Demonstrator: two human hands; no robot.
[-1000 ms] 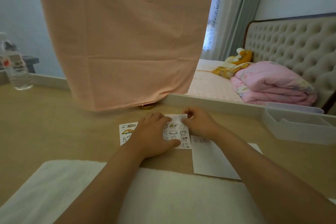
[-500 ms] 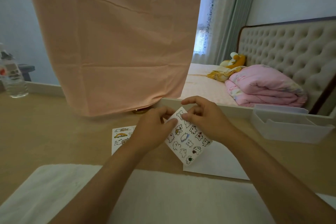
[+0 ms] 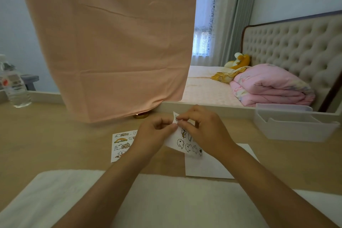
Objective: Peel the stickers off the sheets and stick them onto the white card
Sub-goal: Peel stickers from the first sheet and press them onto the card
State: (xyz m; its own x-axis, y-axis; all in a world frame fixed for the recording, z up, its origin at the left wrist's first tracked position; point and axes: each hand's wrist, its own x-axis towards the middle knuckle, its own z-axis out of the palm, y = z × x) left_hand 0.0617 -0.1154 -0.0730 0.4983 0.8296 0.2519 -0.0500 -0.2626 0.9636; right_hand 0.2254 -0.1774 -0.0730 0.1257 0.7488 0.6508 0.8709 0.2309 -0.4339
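In the middle of the frame, both hands are holding one sticker sheet (image 3: 182,144) up off the counter (image 3: 55,144). The left hand (image 3: 153,135) is pinching its left edge. The right hand (image 3: 205,131) is pinching near its top corner. The white card (image 3: 205,169) is lying flat just under it. A second sheet (image 3: 121,144) is lying to the left. The label on the bottle (image 3: 15,89), far left, is too blurry to read.

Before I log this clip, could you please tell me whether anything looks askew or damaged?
Only the held sticker sheet: its top corner is bent where the left hand and right hand pinch it. The second sheet and white card lie flat on the table.
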